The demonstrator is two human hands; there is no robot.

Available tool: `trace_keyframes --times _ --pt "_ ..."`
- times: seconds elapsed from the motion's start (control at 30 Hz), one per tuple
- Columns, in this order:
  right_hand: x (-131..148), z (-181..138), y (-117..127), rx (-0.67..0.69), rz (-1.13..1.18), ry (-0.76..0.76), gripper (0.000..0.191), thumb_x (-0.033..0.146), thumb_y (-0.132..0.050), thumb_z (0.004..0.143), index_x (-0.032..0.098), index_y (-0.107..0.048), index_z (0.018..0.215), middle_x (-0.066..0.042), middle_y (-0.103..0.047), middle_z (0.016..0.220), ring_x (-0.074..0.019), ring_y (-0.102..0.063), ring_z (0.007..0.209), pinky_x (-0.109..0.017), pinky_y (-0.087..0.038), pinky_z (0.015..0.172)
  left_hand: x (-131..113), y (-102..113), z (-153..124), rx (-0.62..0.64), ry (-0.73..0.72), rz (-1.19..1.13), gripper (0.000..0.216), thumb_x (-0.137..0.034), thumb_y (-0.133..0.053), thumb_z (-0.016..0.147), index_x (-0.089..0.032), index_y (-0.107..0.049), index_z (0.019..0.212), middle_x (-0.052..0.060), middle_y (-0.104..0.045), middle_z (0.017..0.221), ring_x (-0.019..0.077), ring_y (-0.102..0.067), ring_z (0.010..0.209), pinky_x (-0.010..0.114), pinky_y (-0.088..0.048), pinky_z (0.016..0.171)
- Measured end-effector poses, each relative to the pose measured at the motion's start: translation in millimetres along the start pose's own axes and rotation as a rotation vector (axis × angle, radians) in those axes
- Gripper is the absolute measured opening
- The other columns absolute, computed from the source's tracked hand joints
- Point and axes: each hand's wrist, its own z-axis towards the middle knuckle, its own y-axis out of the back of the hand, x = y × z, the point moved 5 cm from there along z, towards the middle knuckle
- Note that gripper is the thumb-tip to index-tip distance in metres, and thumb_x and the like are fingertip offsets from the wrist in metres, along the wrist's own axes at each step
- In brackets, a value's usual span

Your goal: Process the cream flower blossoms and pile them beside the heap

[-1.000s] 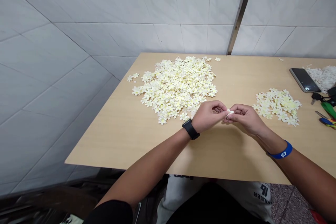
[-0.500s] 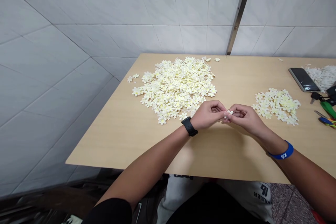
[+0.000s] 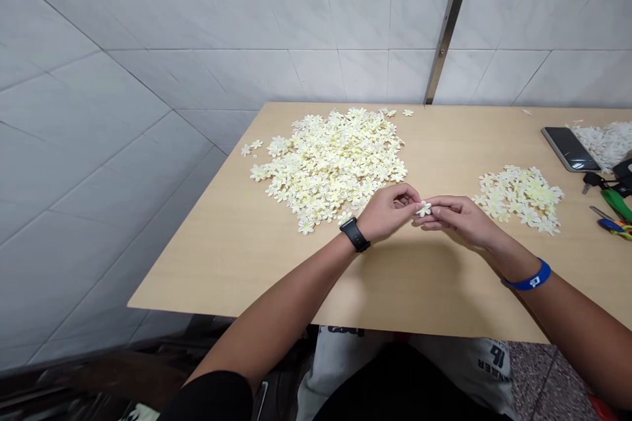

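Note:
My left hand (image 3: pixel 390 212), with a black watch on its wrist, pinches one edge of a small white artificial flower (image 3: pixel 424 209) with a pale yellow middle. From the other side my right hand (image 3: pixel 459 218) meets it, its fingers stretched behind the flower and its thumb at the near side. The blossom faces up between the fingertips of both hands, above the table. A large heap of like flowers (image 3: pixel 336 158) lies just beyond my left hand. To the right of my right hand is a smaller heap of flowers (image 3: pixel 521 197).
On the right side of the wooden table (image 3: pixel 237 270) lie a phone (image 3: pixel 570 148), a pile of thin white pieces (image 3: pixel 606 141), keys (image 3: pixel 595 181) and scissors (image 3: pixel 613 226). A tiled wall with a metal bracket (image 3: pixel 448 33) rises behind the table's back edge.
The flower between my hands now shows its full open face. The fingers of my right hand have straightened, and my hands have drawn slightly left.

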Motion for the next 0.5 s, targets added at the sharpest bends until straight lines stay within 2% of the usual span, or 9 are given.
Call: trace_keyframes --times 0.13,0.23,0.37,0.5 --pt "-3.0 1.7 5.2 -0.034 0.018 -0.041 0.041 0.051 -0.087 0.073 0.019 -0.082 0.098 -0.011 -0.081 0.093 -0.0225 -0.079 0.087 -0.038 -0.063 0.087 -7.0 2.5 0.5 0.024 -0.086 0.081 0.012 -0.026 -0.068 0.084 -0.015 -0.070 0.084 0.004 -0.069 0.086 0.0111 -0.060 0.075 0.021 -0.047 0.066" --pt "-3.1 2.0 4.1 -0.025 0.025 -0.045 0.038 0.046 -0.092 0.068 0.019 -0.082 0.093 -0.010 -0.081 0.089 -0.0224 -0.079 0.086 -0.038 -0.063 0.086 -10.9 0.8 -0.5 0.062 -0.117 0.081 0.012 -0.027 -0.068 0.084 -0.015 -0.072 0.084 0.005 -0.070 0.090 0.0127 -0.062 0.081 0.022 -0.050 0.072" --pt "2.9 -1.3 -1.4 -0.071 -0.040 0.014 0.034 0.041 -0.095 0.062 0.018 -0.079 0.082 -0.007 -0.079 0.077 -0.0217 -0.077 0.077 -0.037 -0.063 0.080 -4.8 -3.2 -2.0 0.082 -0.043 0.008 0.017 -0.031 -0.070 0.084 -0.014 -0.072 0.086 0.006 -0.071 0.088 0.0125 -0.064 0.076 0.022 -0.050 0.068" --pt "8.0 -7.0 -9.2 -0.134 -0.201 0.040 0.034 0.043 -0.093 0.063 0.018 -0.077 0.080 -0.008 -0.079 0.076 -0.0236 -0.077 0.076 -0.034 -0.062 0.075 0.2 -6.9 -3.2 0.096 -0.025 0.016 0.017 -0.031 -0.070 0.084 -0.014 -0.074 0.088 0.005 -0.072 0.083 0.0120 -0.064 0.073 0.022 -0.050 0.067"
